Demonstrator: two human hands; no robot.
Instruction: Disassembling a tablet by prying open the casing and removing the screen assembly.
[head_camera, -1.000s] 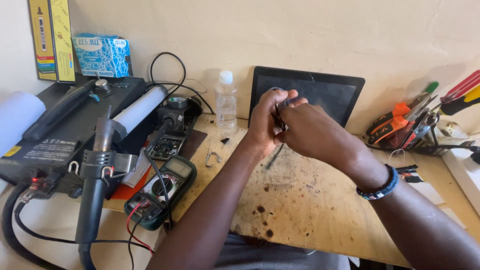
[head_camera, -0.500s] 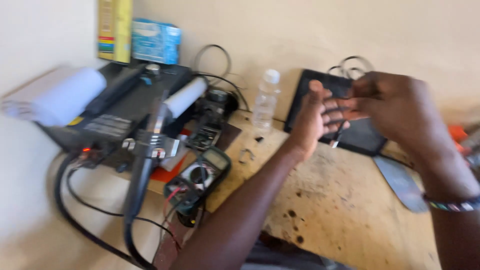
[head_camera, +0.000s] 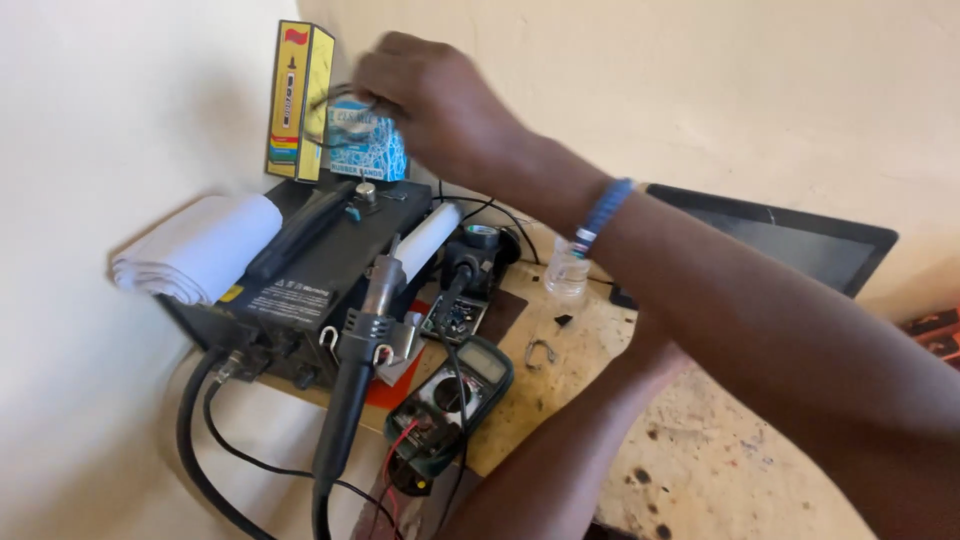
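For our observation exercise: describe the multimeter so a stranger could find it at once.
Start at the big black rework station against the left wall. Just right of its front corner, by the hot-air handle, lies the multimeter. It alone has a round dial, a grey screen and red and black leads.

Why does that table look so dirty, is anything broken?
Nothing looks broken. The wooden table has dark stains and worn patches. Cables trail off its front edge under the black station. The right hand holds thin wire by the blue box.
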